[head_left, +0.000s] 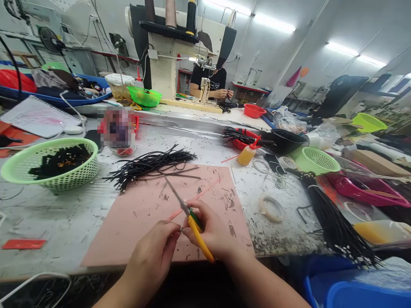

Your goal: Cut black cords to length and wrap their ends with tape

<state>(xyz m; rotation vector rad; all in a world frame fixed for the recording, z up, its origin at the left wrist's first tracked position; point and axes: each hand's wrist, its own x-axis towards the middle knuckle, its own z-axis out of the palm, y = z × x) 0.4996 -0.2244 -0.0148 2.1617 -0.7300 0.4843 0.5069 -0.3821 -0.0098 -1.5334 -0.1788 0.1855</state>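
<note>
Scissors (pixel 198 237) with yellow handles rest in my right hand (pixel 212 226), their blades pointing up and left over the pink sheet (pixel 122 233). Close beside them is my left hand (pixel 154 248), its thumb and forefinger pinched together. A tiny end of something shows at the pinch, too small to name. The fingertips of both hands nearly meet there. Beyond the blades lies a bundle of thin black cords (pixel 150 167), partly on the sheet. A green thing (pixel 196 217) shows between my right fingers, partly hidden.
Left stands a green basket (pixel 77 175) of black pieces. Right are a tape roll (pixel 272 208), a glue bottle (pixel 246 155), a red bowl (pixel 240 143) and a hanging bundle of black cords (pixel 330 218). A person (pixel 210 81) works behind the sewing machine (pixel 160 64).
</note>
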